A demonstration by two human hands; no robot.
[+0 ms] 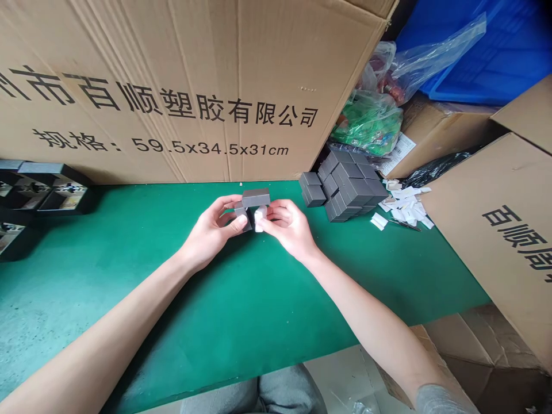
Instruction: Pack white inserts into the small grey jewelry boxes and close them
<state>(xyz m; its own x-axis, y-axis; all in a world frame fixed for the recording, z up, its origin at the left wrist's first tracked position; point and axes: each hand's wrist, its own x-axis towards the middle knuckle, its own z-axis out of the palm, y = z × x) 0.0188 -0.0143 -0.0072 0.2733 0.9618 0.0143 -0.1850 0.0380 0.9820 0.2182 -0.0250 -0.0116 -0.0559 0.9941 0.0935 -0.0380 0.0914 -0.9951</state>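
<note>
In the head view, my left hand (pixel 215 224) grips a small dark grey box (pixel 256 198) above the green table, thumb at the front and fingers behind. The box looks opened, with one part on top and another part upright by my left thumb. Between the thumb and fingers of my right hand (pixel 290 227) is a small white piece (pixel 260 219), close against the box's right side. The exact kind of this white piece is too small to make out.
Dark grey boxes (pixel 351 184) are stacked at the right, beside a heap of white pieces (pixel 407 206). Opened black boxes (pixel 47 187) stand at the far left. A large carton (pixel 181 69) walls off the back of the green table (pixel 241 322); another carton (pixel 500 190) borders the right.
</note>
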